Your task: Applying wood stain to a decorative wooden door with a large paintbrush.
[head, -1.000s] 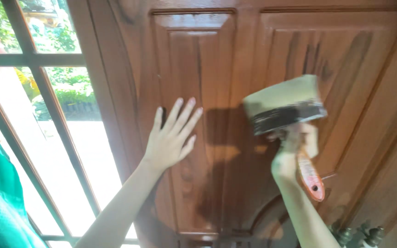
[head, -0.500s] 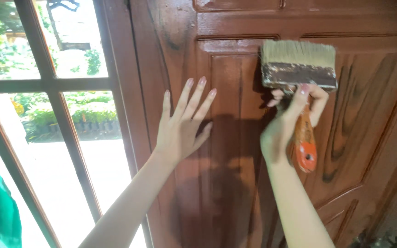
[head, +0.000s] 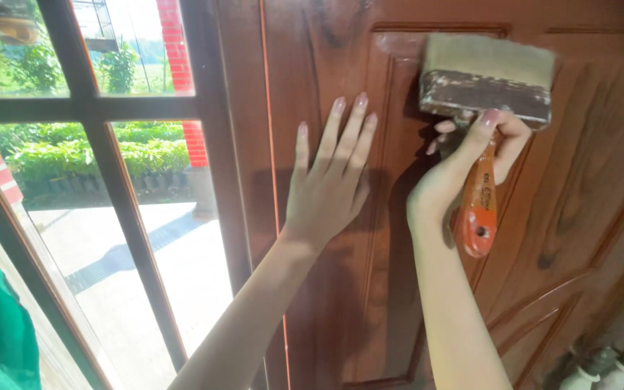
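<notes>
Your left hand (head: pixel 326 189) flat on wooden door (head: pixel 601 180), fingers (head: pixel 346 130) spread. Your right hand (head: pixel 464 170) fingers curled tight round orange handle of wide paintbrush (head: pixel 487 76), bristles above fingertips, against panel.

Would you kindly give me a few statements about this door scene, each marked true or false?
1. The right hand holds a wide brush by its orange handle. True.
2. The bristles point downward. False: they point up, above the grip.
3. The left hand lies flat on the wooden door, fingers spread. True.
4. The left hand grips a cloth. False: it is empty.
5. A window with dark bars stands left of the door. True.
</notes>
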